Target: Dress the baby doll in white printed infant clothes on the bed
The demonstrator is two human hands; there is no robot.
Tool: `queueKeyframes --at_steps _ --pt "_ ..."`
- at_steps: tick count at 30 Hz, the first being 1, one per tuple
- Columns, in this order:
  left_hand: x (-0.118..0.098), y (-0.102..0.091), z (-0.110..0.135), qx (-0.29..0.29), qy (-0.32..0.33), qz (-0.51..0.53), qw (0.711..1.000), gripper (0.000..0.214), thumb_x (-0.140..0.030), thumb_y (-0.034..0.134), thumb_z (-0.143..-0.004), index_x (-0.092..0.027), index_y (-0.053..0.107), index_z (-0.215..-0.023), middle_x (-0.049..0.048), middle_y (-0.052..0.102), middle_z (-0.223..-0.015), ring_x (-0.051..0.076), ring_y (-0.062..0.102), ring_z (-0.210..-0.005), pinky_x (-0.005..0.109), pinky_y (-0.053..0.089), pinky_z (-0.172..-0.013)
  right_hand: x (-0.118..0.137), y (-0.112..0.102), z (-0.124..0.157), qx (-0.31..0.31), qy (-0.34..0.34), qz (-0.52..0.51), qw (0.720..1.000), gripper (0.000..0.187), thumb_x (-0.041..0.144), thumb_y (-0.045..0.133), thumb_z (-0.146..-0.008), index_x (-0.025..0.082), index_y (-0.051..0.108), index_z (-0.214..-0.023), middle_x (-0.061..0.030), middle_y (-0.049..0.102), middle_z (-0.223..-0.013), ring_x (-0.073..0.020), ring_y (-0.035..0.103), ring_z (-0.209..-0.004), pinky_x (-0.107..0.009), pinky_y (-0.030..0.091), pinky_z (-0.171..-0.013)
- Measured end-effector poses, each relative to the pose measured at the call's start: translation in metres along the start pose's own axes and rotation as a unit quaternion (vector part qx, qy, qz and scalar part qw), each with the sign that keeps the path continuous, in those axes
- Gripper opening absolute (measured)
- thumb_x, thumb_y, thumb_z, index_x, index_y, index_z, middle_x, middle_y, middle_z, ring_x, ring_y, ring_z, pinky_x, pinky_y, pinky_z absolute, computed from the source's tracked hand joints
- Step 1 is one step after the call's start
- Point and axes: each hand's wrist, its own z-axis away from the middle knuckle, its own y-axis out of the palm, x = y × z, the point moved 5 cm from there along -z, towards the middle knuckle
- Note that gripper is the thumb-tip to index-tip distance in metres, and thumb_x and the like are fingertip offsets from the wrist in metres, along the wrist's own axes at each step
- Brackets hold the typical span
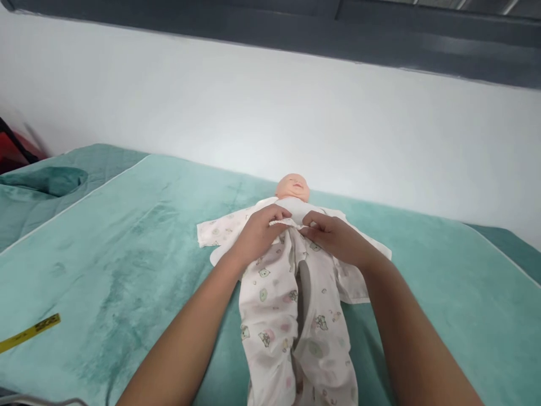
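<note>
A baby doll [292, 187] lies on its back with its head toward the wall. Printed white baby pants [270, 299] cover its legs, and a matching long-sleeved top [226, 226] lies spread out at both sides of its body. My left hand [264, 225] pinches the waistband of the pants on the left, thumb against fingers. On the right of the same waistband, my right hand [327, 231] is closed in a similar pinch. The two hands are a short way apart at the doll's belly. Part of the waistband is hidden under my fingers.
A teal plush cover [139, 254] lies beneath the doll. A yellow strip with dark markings [29, 332] is at the left, above a pale cable [42, 400] at the lower edge. Behind stands a white wall [253, 107]. A red and black item [14, 148] shows at far left.
</note>
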Motion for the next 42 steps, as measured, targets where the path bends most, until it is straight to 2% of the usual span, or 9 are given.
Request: queueKeyframes --at_steps 4,8,11,16,21,26,31,36,42 --pt "0.008 -0.004 0.001 -0.024 -0.012 0.018 0.999 0.01 -0.017 0.056 -0.08 -0.021 0.047 -0.076 0.0045 0.064 -0.113 0.019 0.059 -0.109 0.033 0.046 -0.094 -0.012 0.008 -0.009 -0.043 0.012 -0.039 0.998 0.028 0.047 0.053 -0.087 0.022 0.049 -0.074 0.0053 0.039 -0.06 -0.0125 0.036 -0.058 -0.026 0.027 -0.055" --pt "0.011 -0.009 -0.002 -0.015 -0.016 -0.037 0.999 0.018 -0.034 0.058 -0.086 -0.02 0.057 -0.076 0.0058 0.065 -0.108 0.02 0.06 -0.104 0.034 0.045 -0.095 -0.027 0.012 -0.005 -0.2 0.041 -0.059 0.977 0.029 0.051 0.054 -0.086 0.023 0.054 -0.078 0.0055 0.042 -0.056 -0.0126 0.036 -0.056 -0.026 0.029 -0.055" --pt "0.016 -0.013 -0.004 -0.044 -0.029 -0.082 0.995 0.023 -0.038 0.051 -0.091 -0.02 0.062 -0.081 0.0056 0.065 -0.103 0.02 0.06 -0.102 0.034 0.043 -0.096 -0.034 0.01 0.001 -0.291 0.052 -0.04 0.954 0.027 0.05 0.054 -0.087 0.023 0.058 -0.082 0.0041 0.052 -0.059 -0.0138 0.043 -0.059 -0.027 0.033 -0.059" --pt "0.032 -0.012 -0.005 -0.095 -0.077 -0.131 0.984 0.027 -0.038 0.044 -0.094 -0.02 0.06 -0.081 0.0045 0.066 -0.092 0.02 0.059 -0.09 0.033 0.044 -0.085 -0.052 0.004 -0.002 -0.309 0.085 -0.065 0.945 0.029 0.051 0.062 -0.081 0.022 0.064 -0.079 0.0018 0.061 -0.064 -0.0154 0.049 -0.063 -0.028 0.036 -0.063" --pt "0.034 -0.01 -0.005 -0.083 -0.092 -0.184 0.975 0.031 -0.04 0.04 -0.094 -0.021 0.05 -0.072 0.0034 0.062 -0.079 0.02 0.056 -0.08 0.032 0.04 -0.074 -0.068 0.006 -0.008 -0.272 0.122 -0.176 0.938 0.04 0.057 0.071 -0.071 0.019 0.061 -0.074 0.0018 0.059 -0.062 -0.0136 0.046 -0.06 -0.027 0.035 -0.058" --pt "0.033 -0.015 0.0 0.021 -0.157 -0.194 0.968 0.034 -0.045 0.039 -0.093 -0.022 0.041 -0.068 0.0016 0.057 -0.07 0.02 0.051 -0.068 0.03 0.033 -0.064 -0.074 0.01 -0.007 -0.174 0.097 -0.261 0.945 0.042 0.057 0.073 -0.07 0.018 0.058 -0.076 0.0024 0.055 -0.067 -0.012 0.045 -0.063 -0.025 0.035 -0.058" --pt "0.029 -0.027 0.008 0.12 -0.142 -0.121 0.975 0.035 -0.044 0.038 -0.092 -0.021 0.051 -0.068 0.0019 0.061 -0.077 0.02 0.053 -0.075 0.029 0.036 -0.066 -0.079 0.0 0.01 -0.053 0.103 -0.282 0.953 0.034 0.047 0.075 -0.073 0.018 0.058 -0.078 0.0016 0.055 -0.072 -0.0119 0.047 -0.065 -0.024 0.038 -0.058" --pt "0.034 -0.03 0.018 0.236 -0.157 -0.088 0.955 0.011 -0.024 0.054 -0.074 -0.02 0.064 -0.075 -0.0002 0.064 -0.077 0.018 0.055 -0.075 0.024 0.037 -0.061 -0.082 -0.004 0.03 0.069 0.135 -0.25 0.956 0.018 0.032 0.071 -0.074 0.019 0.068 -0.086 -0.0037 0.067 -0.083 -0.0175 0.058 -0.073 -0.028 0.045 -0.062" --pt "0.033 -0.029 0.021 0.277 -0.177 0.001 0.944 0.017 -0.022 0.066 -0.066 -0.018 0.063 -0.083 -0.0008 0.064 -0.083 0.015 0.056 -0.078 0.023 0.041 -0.065 -0.083 0.001 0.032 0.112 0.123 -0.25 0.954 0.015 0.017 0.07 -0.064 0.02 0.075 -0.078 -0.0047 0.072 -0.077 -0.0238 0.064 -0.074 -0.031 0.049 -0.061"
